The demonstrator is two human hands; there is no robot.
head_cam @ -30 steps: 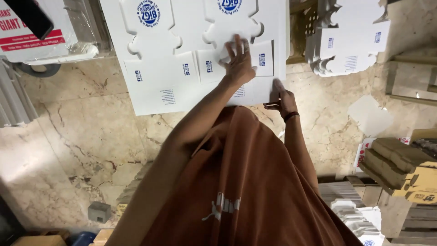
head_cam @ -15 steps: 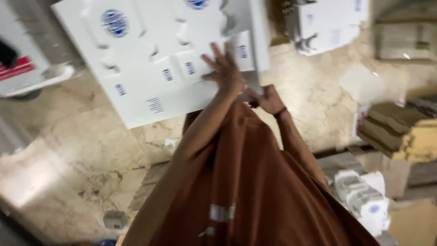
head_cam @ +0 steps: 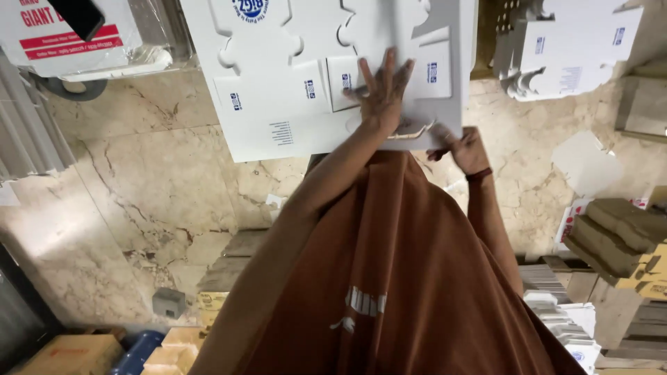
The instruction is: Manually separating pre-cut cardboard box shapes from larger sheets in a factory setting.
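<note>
A large flat white cardboard box blank (head_cam: 278, 118) with cut-out tabs and small blue prints lies on the marble floor in front of me. My left hand (head_cam: 382, 90) presses flat on it near its near edge, fingers spread wide. My right hand (head_cam: 467, 149) is curled around the blank's near right corner, gripping the edge. My brown shirt fills the lower middle of the view and hides the floor below the blank.
A pile of more white blanks (head_cam: 563, 48) lies at the upper right. Brown cardboard stacks (head_cam: 618, 232) and white bundles (head_cam: 563, 319) sit at the right. A white box with red print (head_cam: 62, 35) is at the upper left, yellow cartons (head_cam: 180, 340) at the bottom left.
My left hand stays flat on the blank. My right hand has shifted right along the near edge to the corner. The view has swung around.
</note>
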